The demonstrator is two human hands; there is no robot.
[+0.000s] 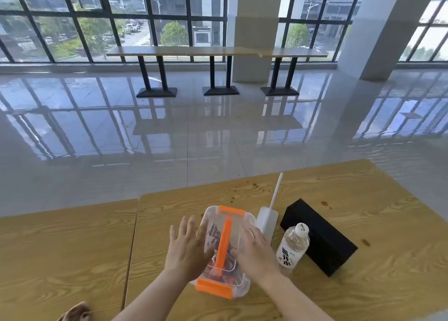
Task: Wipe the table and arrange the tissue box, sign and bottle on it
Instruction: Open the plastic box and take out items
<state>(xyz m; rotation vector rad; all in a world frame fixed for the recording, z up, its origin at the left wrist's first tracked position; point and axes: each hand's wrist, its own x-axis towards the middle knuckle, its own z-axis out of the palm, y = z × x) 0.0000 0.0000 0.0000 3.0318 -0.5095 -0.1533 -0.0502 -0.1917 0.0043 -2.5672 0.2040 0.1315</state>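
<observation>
Box (224, 250) between my palms, lower centre.
My left hand (186, 250) and right hand (254, 250) press its clear sides, fingers straight; sign (268, 220), bottle (293, 248), tissue box (320, 238) just right.

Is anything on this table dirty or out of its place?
Yes. Brown spots soil the table near its far edge, and more lie right of the black box. They look like dried spills, not yet wiped.
</observation>
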